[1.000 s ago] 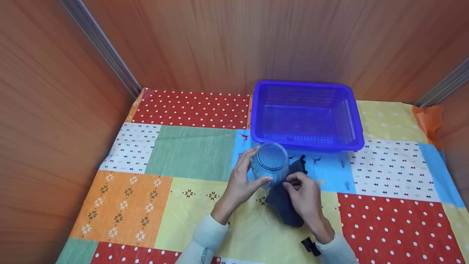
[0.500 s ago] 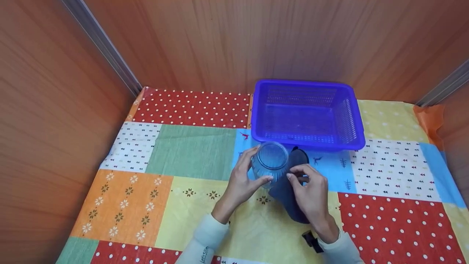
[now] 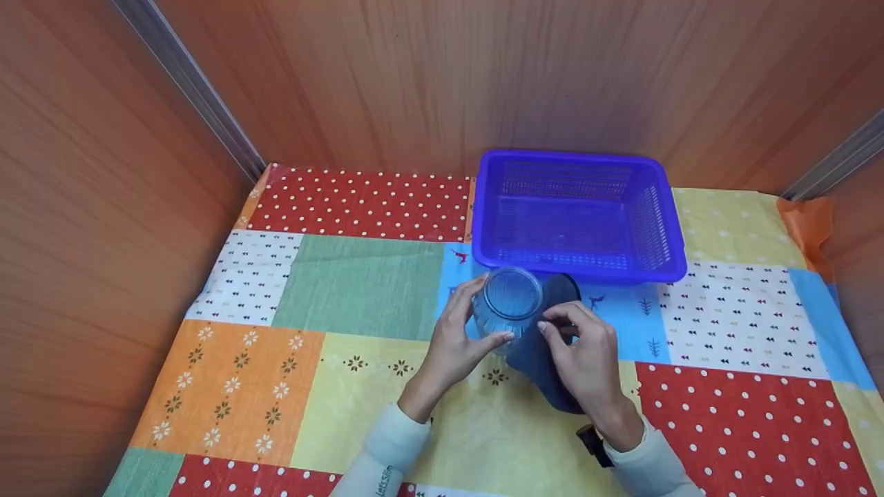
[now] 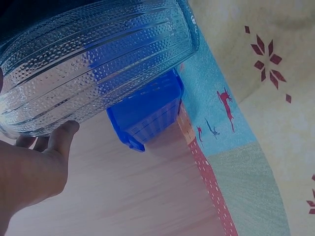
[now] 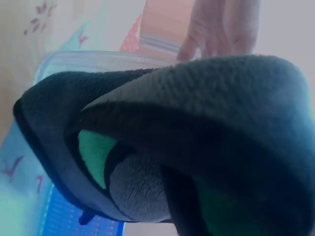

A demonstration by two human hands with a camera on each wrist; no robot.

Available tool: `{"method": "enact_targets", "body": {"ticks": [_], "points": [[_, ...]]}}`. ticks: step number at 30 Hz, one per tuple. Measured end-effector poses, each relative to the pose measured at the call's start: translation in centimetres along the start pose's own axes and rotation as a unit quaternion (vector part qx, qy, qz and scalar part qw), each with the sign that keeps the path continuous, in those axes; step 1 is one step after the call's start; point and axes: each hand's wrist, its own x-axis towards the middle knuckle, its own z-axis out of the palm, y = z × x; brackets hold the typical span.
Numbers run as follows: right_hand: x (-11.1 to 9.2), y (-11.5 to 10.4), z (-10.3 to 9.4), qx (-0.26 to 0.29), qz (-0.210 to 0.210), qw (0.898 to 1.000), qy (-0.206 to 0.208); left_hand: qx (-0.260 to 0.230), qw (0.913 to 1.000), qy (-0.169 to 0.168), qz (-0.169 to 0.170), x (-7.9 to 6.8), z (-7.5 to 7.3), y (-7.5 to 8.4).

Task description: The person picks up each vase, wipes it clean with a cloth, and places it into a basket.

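Note:
My left hand (image 3: 457, 342) grips a clear ribbed glass jar (image 3: 510, 304), its rim facing up toward the head camera. The jar (image 4: 98, 66) has a dimpled wall in the left wrist view, with the fingers around its side. Fingertips of my right hand (image 3: 585, 359) pinch a dark grey cloth (image 3: 539, 366) against the jar's right side. Close up in the right wrist view, the cloth (image 5: 211, 83) is plush, folded over itself, with green showing inside the folds. It covers most of the jar there and hides the right fingers.
A purple-blue plastic basket (image 3: 580, 270) with perforated walls stands just behind the jar, near the back wall (image 3: 414, 83). A patchwork-print tablecloth (image 3: 373, 290) covers the table. Wood-grain panels enclose the left, back and right sides.
My right hand has moved slightly up and to the right along the jar with the cloth, whose upper end now reaches higher. My left hand and the jar have barely moved.

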Motion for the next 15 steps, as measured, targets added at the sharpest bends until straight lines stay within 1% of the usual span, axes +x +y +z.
{"method": "enact_targets", "body": {"ticks": [2,4,9,15], "points": [[0.0,0.2,0.0,0.003,-0.012,1.000,-0.001,0.003,1.0000,0.001,0.002,0.0,0.0,0.0],[-0.1,0.4,0.1,0.006,-0.014,1.000,0.000,0.003,1.0000,-0.001,-0.001,0.0,0.0,0.1],[-0.5,0.8,0.2,0.015,-0.007,1.000,-0.002,-0.001,0.9999,-0.004,-0.010,0.0,0.0,0.1],[-1.1,1.8,0.4,0.025,0.004,1.000,-0.010,-0.004,0.9999,-0.004,-0.009,0.0,-0.1,-0.1]]}}
